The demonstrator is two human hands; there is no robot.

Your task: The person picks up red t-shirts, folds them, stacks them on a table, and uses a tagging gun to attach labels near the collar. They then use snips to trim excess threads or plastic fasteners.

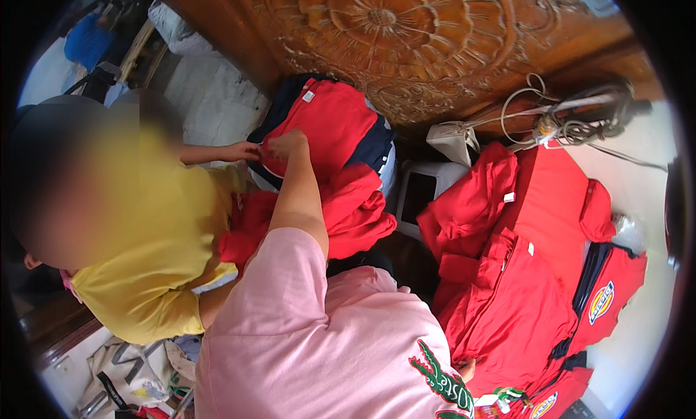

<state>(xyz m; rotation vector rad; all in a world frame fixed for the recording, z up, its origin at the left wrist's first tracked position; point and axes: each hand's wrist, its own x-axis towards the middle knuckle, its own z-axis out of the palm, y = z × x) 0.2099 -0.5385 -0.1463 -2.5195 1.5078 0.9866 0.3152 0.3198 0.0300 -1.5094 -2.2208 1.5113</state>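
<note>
My left hand (pixel 288 142) reaches out to a pile of folded clothes and pinches the edge of the red garment (pixel 330 122) lying on top. Dark navy cloth (pixel 371 152) shows beneath it, and a small white label (pixel 308 96) sits near its far edge. A co-worker's hand touches the same edge, just left of mine. Crumpled red cloth (pixel 359 209) hangs in front of the pile. Low on the right, only a bit of my right hand (pixel 465 368) shows beside a spread red garment (pixel 515 310); my shirt hides most of it.
A person in a yellow shirt (pixel 145 252) sits close on my left. A carved wooden panel (pixel 406 27) rises behind the pile. Tangled cables (pixel 580 125) hang at the far right above more red clothes (pixel 551 194). A white plastic stool (pixel 428 180) stands between the piles.
</note>
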